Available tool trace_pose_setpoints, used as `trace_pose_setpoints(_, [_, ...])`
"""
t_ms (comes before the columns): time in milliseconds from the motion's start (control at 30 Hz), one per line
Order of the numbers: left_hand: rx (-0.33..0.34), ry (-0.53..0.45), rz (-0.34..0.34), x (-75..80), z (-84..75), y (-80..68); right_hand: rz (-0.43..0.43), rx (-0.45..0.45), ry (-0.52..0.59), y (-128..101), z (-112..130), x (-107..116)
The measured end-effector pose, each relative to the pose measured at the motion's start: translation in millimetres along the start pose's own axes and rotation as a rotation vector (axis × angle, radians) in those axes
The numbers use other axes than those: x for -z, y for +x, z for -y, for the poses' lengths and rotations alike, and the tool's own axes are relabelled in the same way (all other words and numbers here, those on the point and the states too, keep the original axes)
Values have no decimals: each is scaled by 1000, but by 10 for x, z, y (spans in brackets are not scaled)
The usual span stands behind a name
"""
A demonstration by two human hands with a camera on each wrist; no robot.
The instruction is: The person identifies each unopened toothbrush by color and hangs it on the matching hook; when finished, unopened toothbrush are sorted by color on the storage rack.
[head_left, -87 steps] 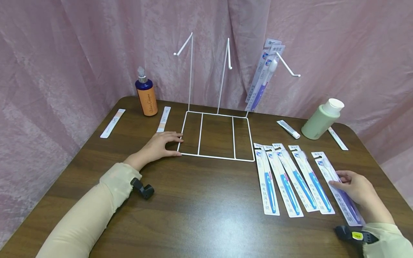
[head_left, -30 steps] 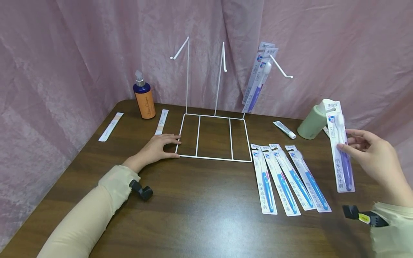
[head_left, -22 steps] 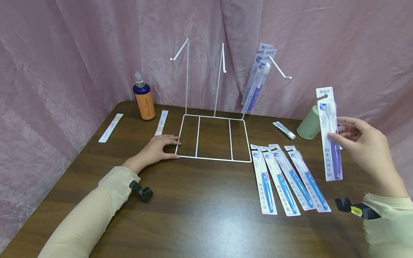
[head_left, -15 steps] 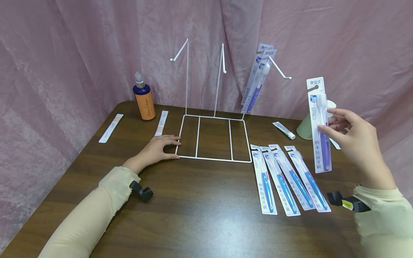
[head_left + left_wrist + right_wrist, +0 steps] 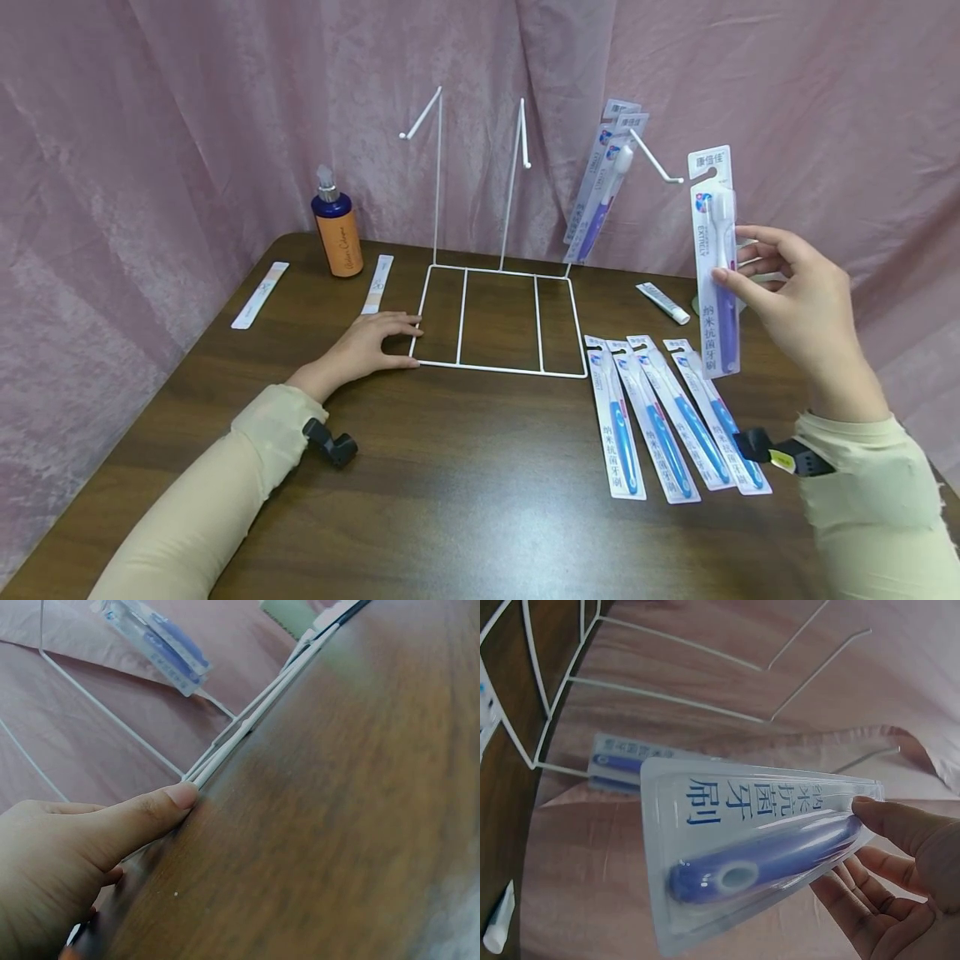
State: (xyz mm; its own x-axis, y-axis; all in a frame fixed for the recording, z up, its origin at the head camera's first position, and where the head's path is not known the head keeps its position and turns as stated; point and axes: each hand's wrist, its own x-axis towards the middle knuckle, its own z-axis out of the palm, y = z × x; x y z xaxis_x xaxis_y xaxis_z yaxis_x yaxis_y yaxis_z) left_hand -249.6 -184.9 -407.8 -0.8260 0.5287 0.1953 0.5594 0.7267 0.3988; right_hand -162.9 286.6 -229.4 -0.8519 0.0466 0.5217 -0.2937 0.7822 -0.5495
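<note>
Your right hand point(image 5: 795, 308) pinches the purple toothbrush pack point(image 5: 715, 258); miss its hang-hole and the hook point(image 5: 656, 158) pushes the rack point(image 5: 498, 321) over, despite your flat left hand point(image 5: 367, 346).

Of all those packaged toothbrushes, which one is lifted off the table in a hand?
The purple toothbrush pack, pinched upright by the right hand. The four blue packs lie flat on the table, and others hang on the rack hook.

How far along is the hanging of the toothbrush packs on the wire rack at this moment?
Done: purple packs already hang on the wire rack's right hook. In hand: the right hand pinches another purple pack upright near that hook, not yet on it; the left hand rests on the rack's base corner. Left: four blue packs lie on the table, and two other hooks are bare.
</note>
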Motion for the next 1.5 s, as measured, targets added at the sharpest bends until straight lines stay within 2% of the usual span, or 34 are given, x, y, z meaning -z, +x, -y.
trace_pose_setpoints(267, [6,-6,7,3,-8,7,-7,21,42,-7,106,-63])
trace_pose_setpoints(633, [14,-7,11,0,0,12,-14,66,10,-30,175,-140])
trace_pose_setpoints(800, [6,-3,7,7,-4,4,4,94,-24,-37,181,-222])
trace_pose_setpoints(1067, [8,-2,6,-1,-7,0,-35,139,22,9,168,-383])
trace_pose_setpoints(1233, [6,-4,1,4,-14,-6,-71,130,64,66,143,-496])
trace_pose_setpoints(1500, [5,2,10,0,-4,-8,-68,65,107,145,131,-633])
